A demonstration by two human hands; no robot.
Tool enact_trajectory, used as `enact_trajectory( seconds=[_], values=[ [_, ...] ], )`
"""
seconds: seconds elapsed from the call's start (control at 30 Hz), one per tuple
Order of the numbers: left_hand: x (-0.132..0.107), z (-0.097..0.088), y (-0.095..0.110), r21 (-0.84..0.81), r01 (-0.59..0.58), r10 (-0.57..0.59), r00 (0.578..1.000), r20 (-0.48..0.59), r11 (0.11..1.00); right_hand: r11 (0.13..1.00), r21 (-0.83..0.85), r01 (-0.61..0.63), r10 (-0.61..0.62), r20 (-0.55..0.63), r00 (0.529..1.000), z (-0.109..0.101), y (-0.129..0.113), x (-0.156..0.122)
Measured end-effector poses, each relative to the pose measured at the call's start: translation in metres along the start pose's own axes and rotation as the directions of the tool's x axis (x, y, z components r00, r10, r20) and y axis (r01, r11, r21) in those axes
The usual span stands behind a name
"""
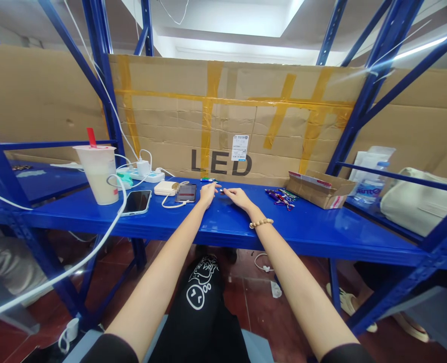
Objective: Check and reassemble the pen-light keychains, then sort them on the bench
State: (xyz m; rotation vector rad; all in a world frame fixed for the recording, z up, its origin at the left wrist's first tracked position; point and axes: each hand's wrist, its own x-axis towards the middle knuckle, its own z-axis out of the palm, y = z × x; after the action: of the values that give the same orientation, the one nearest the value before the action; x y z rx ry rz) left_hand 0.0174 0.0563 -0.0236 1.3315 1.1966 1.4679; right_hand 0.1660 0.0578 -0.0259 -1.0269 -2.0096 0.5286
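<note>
My left hand (pixel 208 193) and my right hand (pixel 238 196) rest close together on the blue shelf (pixel 321 232), fingertips nearly meeting over a small dark item (pixel 222 191) that I cannot make out. Both hands look curled in a pinch. A bead bracelet (pixel 261 223) circles my right wrist. A small blue-green object (pixel 208 180) lies just behind my left hand. A pile of small red and blue pieces (pixel 281 196) lies to the right of my right hand.
Left of the hands lie a phone (pixel 186 193), a white power bank (pixel 165 188), a second phone (pixel 136 202), a power strip (pixel 142 175) and a drink cup with red straw (pixel 98 172). An open cardboard box (pixel 319 189) sits right. A cardboard sheet marked LED (pixel 223 116) backs the shelf.
</note>
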Motion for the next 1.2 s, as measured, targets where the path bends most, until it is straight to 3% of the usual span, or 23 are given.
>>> enact_trajectory(
  seconds=[0.33, 0.67, 1.2],
  values=[
    [-0.001, 0.000, 0.012, -0.111, 0.134, -0.124, 0.988, 0.092, 0.985, 1.000, -0.008, 0.013, -0.013, 0.000, 1.000, 0.000, 0.004, 0.003],
    [0.000, -0.008, 0.013, -0.206, 0.185, -0.170, 0.982, 0.088, 0.961, 0.999, 0.039, 0.003, -0.003, 0.013, 1.000, -0.001, 0.005, 0.003],
    [-0.007, -0.006, 0.016, -0.232, 0.103, -0.083, 0.992, 0.093, 0.967, 0.999, 0.005, -0.050, 0.049, 0.057, 0.997, -0.002, -0.006, -0.003]
  ],
)
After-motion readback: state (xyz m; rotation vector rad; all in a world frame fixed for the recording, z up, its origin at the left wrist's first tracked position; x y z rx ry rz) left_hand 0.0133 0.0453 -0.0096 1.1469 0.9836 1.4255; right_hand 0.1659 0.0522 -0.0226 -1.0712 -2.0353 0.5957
